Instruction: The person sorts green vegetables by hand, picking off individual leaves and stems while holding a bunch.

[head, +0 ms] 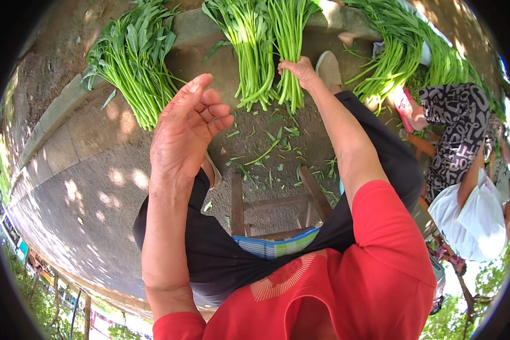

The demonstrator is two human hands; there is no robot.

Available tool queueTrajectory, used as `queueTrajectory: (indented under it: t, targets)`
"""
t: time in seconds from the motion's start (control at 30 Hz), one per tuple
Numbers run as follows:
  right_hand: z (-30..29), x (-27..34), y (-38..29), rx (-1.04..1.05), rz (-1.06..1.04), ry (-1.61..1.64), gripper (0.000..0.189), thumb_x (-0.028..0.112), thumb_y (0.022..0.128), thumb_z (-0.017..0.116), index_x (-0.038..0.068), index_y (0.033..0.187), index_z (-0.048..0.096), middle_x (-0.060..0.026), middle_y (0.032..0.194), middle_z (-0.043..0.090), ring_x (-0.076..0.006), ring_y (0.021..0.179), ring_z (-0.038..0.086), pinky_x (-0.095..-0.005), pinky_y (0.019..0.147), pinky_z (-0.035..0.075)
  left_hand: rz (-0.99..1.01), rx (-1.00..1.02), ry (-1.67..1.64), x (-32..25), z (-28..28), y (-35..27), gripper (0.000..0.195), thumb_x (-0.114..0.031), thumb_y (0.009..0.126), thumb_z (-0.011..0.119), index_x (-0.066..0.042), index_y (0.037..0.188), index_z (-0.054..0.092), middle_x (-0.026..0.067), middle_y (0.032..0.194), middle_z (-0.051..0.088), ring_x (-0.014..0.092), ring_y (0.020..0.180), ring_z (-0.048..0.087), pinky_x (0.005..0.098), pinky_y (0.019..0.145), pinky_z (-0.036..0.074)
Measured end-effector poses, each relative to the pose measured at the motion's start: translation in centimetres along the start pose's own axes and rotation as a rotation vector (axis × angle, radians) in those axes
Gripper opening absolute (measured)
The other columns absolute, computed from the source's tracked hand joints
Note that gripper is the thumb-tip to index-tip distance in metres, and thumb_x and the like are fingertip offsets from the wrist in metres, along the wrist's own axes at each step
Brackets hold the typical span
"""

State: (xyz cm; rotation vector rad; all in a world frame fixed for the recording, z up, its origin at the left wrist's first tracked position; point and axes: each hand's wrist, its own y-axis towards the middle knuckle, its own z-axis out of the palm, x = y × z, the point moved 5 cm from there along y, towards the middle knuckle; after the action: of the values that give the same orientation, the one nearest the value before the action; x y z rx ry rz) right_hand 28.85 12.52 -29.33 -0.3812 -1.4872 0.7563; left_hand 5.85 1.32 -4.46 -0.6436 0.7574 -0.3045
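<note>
My right hand (298,70) closes around the stems of a bundle of water spinach (290,38) at the upper middle. Directly left of it, and touching or nearly touching it, lies a second bundle of long green stems (251,59). My left hand (191,123) is raised with its fingers apart and slightly curled, and nothing is in it. Behind that hand, farther left, a larger leafy bundle (138,72) rests across the stone kerb. Cut stems and loose leaves (265,148) are scattered on the ground between my feet.
More greens (391,59) are piled at the upper right. A person in patterned trousers (457,123) sits on the right, near a white plastic bag (471,216). Below me is a wooden stool (276,202) with a blue and green cloth. A stone kerb (46,123) curves along the upper left.
</note>
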Motion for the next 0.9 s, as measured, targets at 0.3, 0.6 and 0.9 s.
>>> queueTrajectory:
  t: [0.3,0.6,0.9]
  targets:
    - [0.8,-2.4,2.2,-0.297,-0.099,-0.312,0.022,0.013,0.059,0.062,-0.003,0.074,0.060,-0.0122,0.066,0.060,-0.0179,0.058,0.057,-0.0296,0.056,0.048,-0.017,-0.024,0.000,-0.1,0.2,-0.3,0.032,-0.021,0.086,0.052,-0.002,0.111,0.048,0.0042,0.085,0.057,0.015,0.074,0.057,0.0326,0.070,0.048]
    - [0.8,-2.2,2.2,-0.320,-0.147,-0.503,0.028,0.026,0.057,0.064,-0.001,0.064,0.059,-0.0120,0.060,0.059,-0.0218,0.056,0.058,-0.0323,0.059,0.049,-0.008,0.018,0.014,0.0,0.3,-0.5,0.034,-0.021,0.086,0.052,-0.001,0.112,0.047,0.0049,0.086,0.056,0.016,0.075,0.056,0.0321,0.070,0.048]
    - [0.7,-1.4,0.8,-0.342,-0.114,-0.478,0.029,0.027,0.055,0.063,0.003,0.072,0.060,-0.0136,0.065,0.061,-0.0288,0.063,0.060,-0.0352,0.064,0.048,0.009,-0.036,0.022,-0.2,0.0,-0.5,0.030,-0.020,0.085,0.053,-0.003,0.109,0.051,0.0038,0.083,0.057,0.015,0.072,0.057,0.0314,0.069,0.048]
